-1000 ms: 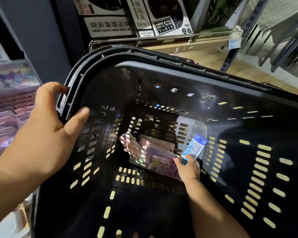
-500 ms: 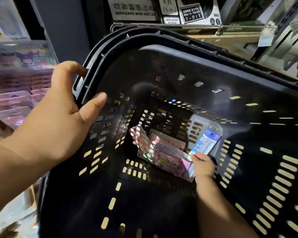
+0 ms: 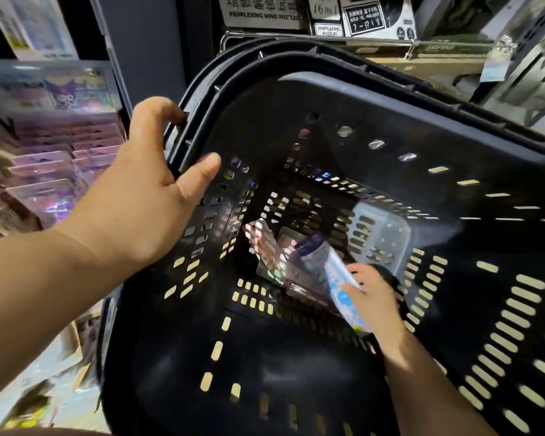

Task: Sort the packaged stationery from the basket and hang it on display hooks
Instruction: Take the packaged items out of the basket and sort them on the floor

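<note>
A deep black slotted basket (image 3: pixel 390 99) fills the view, tilted toward me. My left hand (image 3: pixel 145 196) grips its left rim, thumb inside the wall. My right hand (image 3: pixel 372 294) reaches down to the basket floor and holds a slim blue-and-white stationery pack (image 3: pixel 331 272), which is blurred and tilted up to the left. Under it lie pink and purple packaged stationery packs (image 3: pixel 268 247) and a clear plastic pack (image 3: pixel 381 234) against the far wall.
Left of the basket, pink and purple packaged goods (image 3: pixel 54 171) hang in rows on a display. A shelf with black-and-white puzzle boxes (image 3: pixel 359 14) runs behind the basket. Grey metal racking (image 3: pixel 523 58) stands at the upper right.
My right hand has lifted the blue-and-white pack and swung its top from the right over to the left. The view has shifted right and down; my left hand keeps its grip on the rim.
</note>
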`<state>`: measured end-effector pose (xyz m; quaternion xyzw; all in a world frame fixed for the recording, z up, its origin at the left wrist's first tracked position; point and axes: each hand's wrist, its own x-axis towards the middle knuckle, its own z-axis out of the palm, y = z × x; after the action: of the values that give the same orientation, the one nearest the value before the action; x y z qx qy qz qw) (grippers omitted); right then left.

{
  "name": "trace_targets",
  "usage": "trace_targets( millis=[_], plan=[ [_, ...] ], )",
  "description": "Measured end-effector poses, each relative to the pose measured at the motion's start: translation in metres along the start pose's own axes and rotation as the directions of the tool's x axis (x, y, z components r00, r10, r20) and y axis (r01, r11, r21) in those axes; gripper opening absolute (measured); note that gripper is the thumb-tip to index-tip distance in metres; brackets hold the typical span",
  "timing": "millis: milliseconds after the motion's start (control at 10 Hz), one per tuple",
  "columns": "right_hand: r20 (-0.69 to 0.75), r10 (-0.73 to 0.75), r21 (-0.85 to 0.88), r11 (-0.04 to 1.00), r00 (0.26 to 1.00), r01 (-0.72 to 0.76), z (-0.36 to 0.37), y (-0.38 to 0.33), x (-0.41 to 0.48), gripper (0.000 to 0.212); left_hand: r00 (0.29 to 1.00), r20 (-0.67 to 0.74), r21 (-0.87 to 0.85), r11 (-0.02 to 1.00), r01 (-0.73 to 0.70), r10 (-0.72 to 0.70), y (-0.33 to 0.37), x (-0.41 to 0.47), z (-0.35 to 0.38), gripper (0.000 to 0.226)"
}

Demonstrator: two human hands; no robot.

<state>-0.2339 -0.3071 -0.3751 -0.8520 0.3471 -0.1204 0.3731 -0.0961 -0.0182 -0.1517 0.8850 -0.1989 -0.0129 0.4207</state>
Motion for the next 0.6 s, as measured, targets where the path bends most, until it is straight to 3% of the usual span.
trace_targets(
  millis=[100,200,300,500,600],
  plan=[
    [0.218,0.037,-0.25,0.968,0.975,0.019,0.022,-0.001,-0.009,0.034,1.0,0.015,-0.025,1.0,-0.013,0.014,-0.002,0.0,-0.001,0.035],
    [0.275,0.128,-0.591,0.804,0.953,0.063,0.036,-0.008,-0.011,0.038,1.0,0.021,-0.043,0.999,-0.016,0.017,-0.005,0.001,-0.001,0.036],
    [0.106,0.073,-0.681,0.732,0.992,0.019,0.044,-0.017,-0.003,0.036,0.999,0.026,-0.062,0.998,-0.033,0.035,-0.004,0.002,-0.002,0.036],
    [-0.053,0.063,-0.588,0.805,0.997,-0.082,0.056,-0.02,0.021,0.055,0.998,0.026,-0.077,0.996,-0.051,0.053,-0.004,0.001,-0.003,0.037],
    [0.084,0.171,-0.665,0.743,0.982,-0.072,0.063,-0.012,0.036,0.045,0.998,0.018,-0.074,0.996,-0.056,0.057,-0.005,0.001,-0.003,0.037]
  ],
)
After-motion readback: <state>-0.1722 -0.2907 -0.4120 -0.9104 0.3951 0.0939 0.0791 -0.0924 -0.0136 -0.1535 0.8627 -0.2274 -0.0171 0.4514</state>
